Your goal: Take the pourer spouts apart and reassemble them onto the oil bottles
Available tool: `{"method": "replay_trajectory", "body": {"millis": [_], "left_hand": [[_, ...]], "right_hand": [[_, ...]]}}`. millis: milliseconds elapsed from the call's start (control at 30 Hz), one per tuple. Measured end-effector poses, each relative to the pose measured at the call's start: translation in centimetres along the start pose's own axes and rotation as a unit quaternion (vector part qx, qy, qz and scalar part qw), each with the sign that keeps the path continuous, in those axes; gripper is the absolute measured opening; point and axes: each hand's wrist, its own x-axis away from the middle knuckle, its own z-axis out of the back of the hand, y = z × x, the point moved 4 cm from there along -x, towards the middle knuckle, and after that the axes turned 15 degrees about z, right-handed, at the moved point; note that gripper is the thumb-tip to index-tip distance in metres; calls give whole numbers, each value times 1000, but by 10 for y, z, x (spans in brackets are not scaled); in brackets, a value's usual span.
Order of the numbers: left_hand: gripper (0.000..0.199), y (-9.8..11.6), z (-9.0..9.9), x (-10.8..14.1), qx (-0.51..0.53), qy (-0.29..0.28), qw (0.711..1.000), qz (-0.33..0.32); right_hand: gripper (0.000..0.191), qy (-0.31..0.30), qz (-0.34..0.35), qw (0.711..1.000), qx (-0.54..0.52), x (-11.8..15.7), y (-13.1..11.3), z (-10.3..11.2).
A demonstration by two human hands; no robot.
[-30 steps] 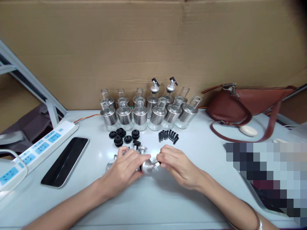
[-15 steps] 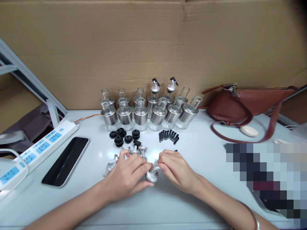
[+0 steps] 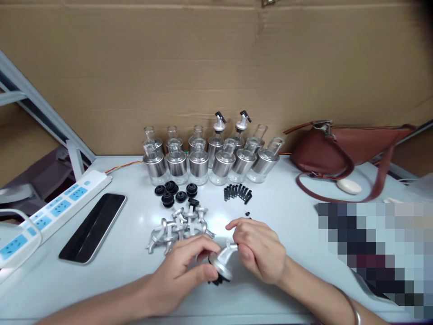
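Note:
Between my two hands is a silver pourer spout point(image 3: 223, 261), tilted, with black ribbed rubber under its round base. My left hand point(image 3: 182, 275) pinches that base between thumb and fingers. My right hand point(image 3: 262, 253) is closed at the tip of the spout's neck, its index finger partly extended. Just beyond my left hand lies a heap of silver pourer spouts point(image 3: 169, 232), one with a black lever point(image 3: 193, 202) on it. Black rubber stoppers point(image 3: 168, 199) sit behind the heap. A row of small black levers point(image 3: 237, 191) lies farther right, and a tiny black piece point(image 3: 247, 214) is nearer my right hand.
Glass bottles with metal bands point(image 3: 198, 164) stand in two rows at the back; two carry fitted pourers point(image 3: 243, 121). At left are a phone point(image 3: 93, 228) and a power strip point(image 3: 54, 214). A brown bag point(image 3: 321, 149) and a white oval object point(image 3: 349, 186) are at right.
Both hands have come closer to me with the spout. It has turned, so the black rubber under its base now shows. The heap of spouts is less covered by my left hand.

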Motion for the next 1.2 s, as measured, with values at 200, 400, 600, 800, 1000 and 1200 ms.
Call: {"method": "replay_trajectory", "body": {"millis": [200, 400, 600, 800, 1000, 1200], "left_hand": [[47, -15, -4, -1, 238, -100, 958, 126], [37, -22, 2, 4, 99, -36, 994, 31], [38, -39, 0, 5, -13, 29, 999, 15], [35, -34, 2, 5, -33, 35, 999, 1], [33, -27, 6, 3, -36, 53, 998, -26], [31, -26, 6, 4, -43, 51, 997, -43]], "right_hand": [[28, 50, -45, 997, 32, 0, 10, 21], [16, 88, -332, 938, -52, 24, 70, 43], [16, -134, -422, 893, -77, 40, 89, 38], [15, -239, -320, 916, -35, 39, 84, 36], [15, -308, -361, 878, -62, 52, 90, 30], [18, -333, -359, 870, -55, 52, 88, 29]]}}
